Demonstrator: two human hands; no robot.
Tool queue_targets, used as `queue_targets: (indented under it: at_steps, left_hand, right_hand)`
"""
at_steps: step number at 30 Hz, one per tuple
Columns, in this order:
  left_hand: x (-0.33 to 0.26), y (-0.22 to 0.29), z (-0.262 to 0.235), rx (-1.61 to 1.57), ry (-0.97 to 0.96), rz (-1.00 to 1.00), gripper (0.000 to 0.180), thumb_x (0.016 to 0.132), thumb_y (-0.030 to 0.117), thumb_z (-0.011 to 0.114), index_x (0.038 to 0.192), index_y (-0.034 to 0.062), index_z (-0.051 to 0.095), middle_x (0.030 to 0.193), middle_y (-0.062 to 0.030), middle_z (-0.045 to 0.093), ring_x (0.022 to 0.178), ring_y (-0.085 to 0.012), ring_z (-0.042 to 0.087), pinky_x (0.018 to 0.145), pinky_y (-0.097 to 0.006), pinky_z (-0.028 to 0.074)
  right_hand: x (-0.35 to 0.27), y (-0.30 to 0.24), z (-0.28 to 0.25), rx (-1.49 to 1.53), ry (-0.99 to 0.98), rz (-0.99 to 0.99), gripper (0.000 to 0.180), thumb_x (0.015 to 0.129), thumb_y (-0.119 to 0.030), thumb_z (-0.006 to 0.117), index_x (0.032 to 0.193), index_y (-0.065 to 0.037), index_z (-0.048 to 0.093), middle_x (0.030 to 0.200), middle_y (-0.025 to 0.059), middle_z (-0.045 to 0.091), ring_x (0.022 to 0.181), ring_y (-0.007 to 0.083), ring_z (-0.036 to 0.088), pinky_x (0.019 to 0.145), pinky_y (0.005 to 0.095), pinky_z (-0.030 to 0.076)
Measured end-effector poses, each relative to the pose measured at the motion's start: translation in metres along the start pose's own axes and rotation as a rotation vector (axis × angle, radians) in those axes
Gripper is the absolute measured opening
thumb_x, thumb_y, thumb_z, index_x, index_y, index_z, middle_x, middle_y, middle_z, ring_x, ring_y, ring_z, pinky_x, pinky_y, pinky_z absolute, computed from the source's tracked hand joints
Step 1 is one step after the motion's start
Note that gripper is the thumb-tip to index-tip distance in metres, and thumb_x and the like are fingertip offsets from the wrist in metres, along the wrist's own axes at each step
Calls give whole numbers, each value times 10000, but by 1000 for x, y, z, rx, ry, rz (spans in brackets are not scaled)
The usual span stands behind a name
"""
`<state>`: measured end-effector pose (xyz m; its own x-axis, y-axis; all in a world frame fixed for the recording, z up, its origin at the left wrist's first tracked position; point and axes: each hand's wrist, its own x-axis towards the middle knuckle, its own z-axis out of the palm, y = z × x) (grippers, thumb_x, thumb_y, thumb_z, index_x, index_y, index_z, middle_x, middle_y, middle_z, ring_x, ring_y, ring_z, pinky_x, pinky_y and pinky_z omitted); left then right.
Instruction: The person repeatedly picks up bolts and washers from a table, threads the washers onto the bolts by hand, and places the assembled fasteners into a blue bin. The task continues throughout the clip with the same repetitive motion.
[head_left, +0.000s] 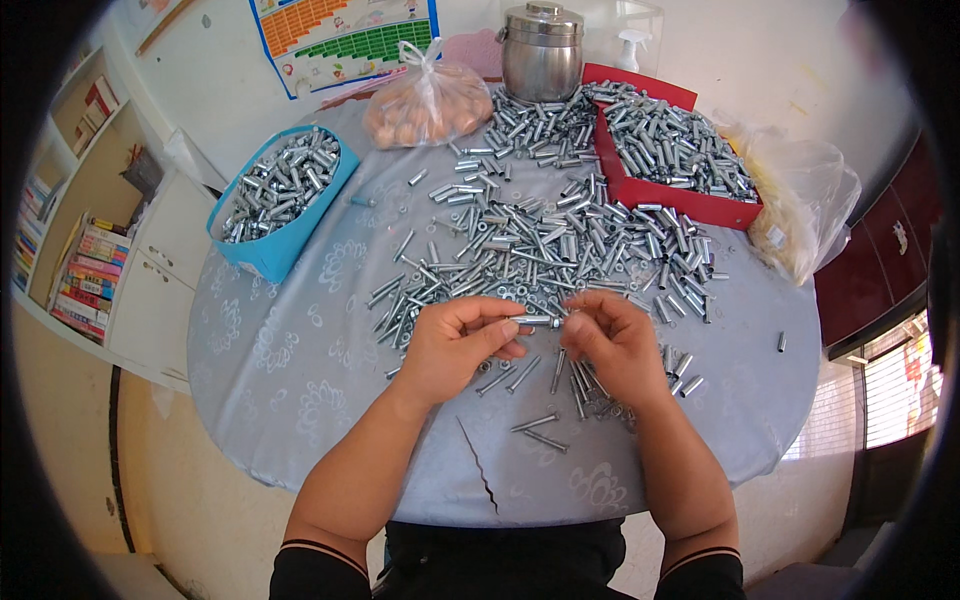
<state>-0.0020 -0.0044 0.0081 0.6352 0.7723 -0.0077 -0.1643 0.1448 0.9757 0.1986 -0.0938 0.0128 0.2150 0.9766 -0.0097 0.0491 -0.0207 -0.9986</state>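
**Two hands, one little metal sleeve, and a table buried in hardware**

While both hands meet at the middle of the round table (300,360), the left hand (455,345) pinches a small silver sleeve (532,321) between thumb and fingertips, holding it level so its open end faces the right hand (612,340). That one is curled narrow, fingertips bunched at the sleeve's end; whether it holds a tiny piece in there, I can't tell, it's too small to see. Holding the part up off the cloth like that looks like the easy way to line two bits up.

Everything else sits within arm's reach, which I'd guess is the point. At 12 o'clock from the hands, a big loose heap of silver bolts and sleeves (540,240) spreads across the grey cloth. A few long bolts (540,430) lie at 6 o'clock, just under the wrists. A blue bin (262,255) full of metal pieces sits at 10 o'clock, tilted over the table edge. A red tray (690,205) loaded with sleeves is at 1 o'clock. Further back at 12, there's a steel pot (541,50) with a lid, and a knotted plastic bag (425,100) of brownish round things at 11. A clear crumpled bag (800,210) hangs at 2 o'clock.
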Motion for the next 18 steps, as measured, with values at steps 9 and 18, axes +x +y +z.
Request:
queue_targets:
  at_steps: [9,18]
  left_hand:
    - [0,-1,-1,37,-49,7,213,908,28,624,1107,-41,653,946,-104,697,810,-156,693,738,-254,569]
    - [-3,-5,6,158,11,109,216,883,-14,640,1096,-20,672,955,-118,694,804,-162,693,718,-253,571]
  right_hand:
    - [0,0,4,69,-60,-6,142,895,-75,676,997,11,629,811,20,636,717,76,580,649,215,475]
    - [-1,-1,6,161,-47,26,142,907,-96,666,981,19,632,817,41,651,713,96,606,647,229,491]
